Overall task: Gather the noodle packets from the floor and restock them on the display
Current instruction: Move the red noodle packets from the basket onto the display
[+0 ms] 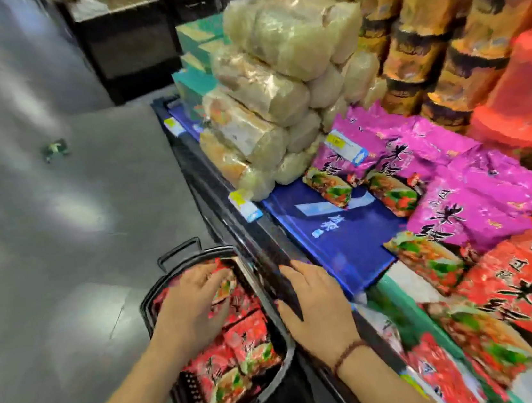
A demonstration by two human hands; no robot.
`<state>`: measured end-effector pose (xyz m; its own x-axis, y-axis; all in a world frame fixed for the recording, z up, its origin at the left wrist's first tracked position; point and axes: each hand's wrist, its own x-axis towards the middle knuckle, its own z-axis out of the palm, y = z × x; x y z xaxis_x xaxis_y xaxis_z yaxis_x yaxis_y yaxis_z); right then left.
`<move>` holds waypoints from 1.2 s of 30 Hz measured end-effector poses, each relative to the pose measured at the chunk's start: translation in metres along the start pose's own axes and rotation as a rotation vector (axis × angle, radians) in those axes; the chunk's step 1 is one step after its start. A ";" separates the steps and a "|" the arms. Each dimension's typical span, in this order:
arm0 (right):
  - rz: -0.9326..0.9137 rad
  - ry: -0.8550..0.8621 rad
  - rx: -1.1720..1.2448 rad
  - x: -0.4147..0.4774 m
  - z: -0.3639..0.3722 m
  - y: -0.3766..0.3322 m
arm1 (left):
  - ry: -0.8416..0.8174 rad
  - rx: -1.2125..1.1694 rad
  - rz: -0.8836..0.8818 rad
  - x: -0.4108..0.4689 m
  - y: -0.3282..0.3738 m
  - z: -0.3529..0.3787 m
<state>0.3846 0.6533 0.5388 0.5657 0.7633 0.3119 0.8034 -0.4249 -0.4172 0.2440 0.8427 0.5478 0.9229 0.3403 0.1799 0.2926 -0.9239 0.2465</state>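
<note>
Head view, blurry: display [336,236] is filling the right side, w/ stocked red packets [519,287], purple packets [478,195] & clear bags [276,76] lying on it. Black basket [146,303] is sitting on the grey floor [60,226] just beside the display's front rail, holding red noodle packets [248,340]. Left hand [192,297] is reaching into the basket, fingers curling round a top packet. Right hand [317,299] is resting on the rail, fingers straight & close together.

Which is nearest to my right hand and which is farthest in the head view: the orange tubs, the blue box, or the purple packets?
From the right hand:
1. the blue box, lying flat right in front of it.
2. the purple packets, beyond the box and to the right.
3. the orange tubs, stacked at the far back, upper right.
</note>
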 end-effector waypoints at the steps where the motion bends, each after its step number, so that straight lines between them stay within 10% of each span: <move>1: -0.016 -0.011 -0.008 0.006 0.007 -0.010 | -0.013 0.005 -0.037 -0.010 -0.017 -0.002; 13: 0.045 -0.388 0.088 0.046 0.119 -0.054 | -0.104 -0.041 -0.412 -0.091 -0.147 0.030; 24: 0.185 -0.641 0.282 0.076 0.308 0.011 | 0.012 -0.551 -0.929 -0.130 -0.190 0.209; 36: 0.240 -0.777 0.296 0.073 0.464 0.110 | 0.028 -0.801 -1.026 -0.107 -0.247 0.368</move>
<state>0.4281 0.8881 0.1194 0.3392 0.8314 -0.4402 0.5361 -0.5554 -0.6357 0.1653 0.9704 0.1175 0.3606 0.8372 -0.4111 0.6189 0.1150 0.7770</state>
